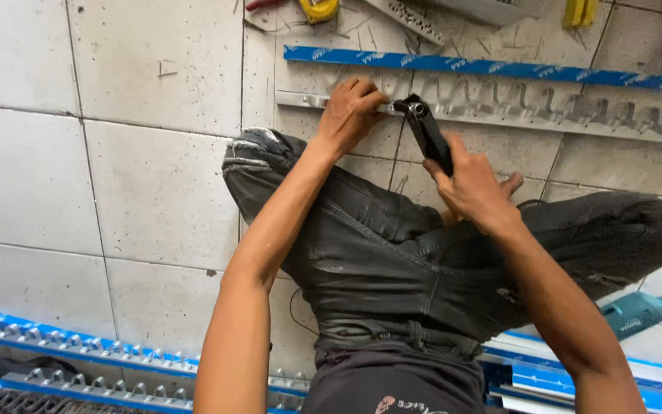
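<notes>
Currently, the person sits cross-legged on the tiled floor (116,184) with a long metal strip (499,107) lying across it just beyond the knees. The strip serves as the landmark here. It carries a row of hooked notches along its length, from beside the tool out to its far right end.

The left hand (350,115) is closed on the strip near its left end, fingers curled over it and pinning it to the floor. The right hand (473,188) is closed around the handle of a black hand tool (425,130), whose head meets the strip just right of the left hand.

Judged from the notches, the section right of the tool looks already cut or punched; the short plain length under and left of the left hand appears still unworked. On that reading the piece is near its end, though whether the tool is biting at this instant cannot be told.

Beyond the strip lies a blue-filmed strip (492,69), parallel to it. Well short of the strip, near the person's left side, further notched strips (78,349) lie together. A teal power drill (641,310) rests on the floor on the near side, at the right.
</notes>
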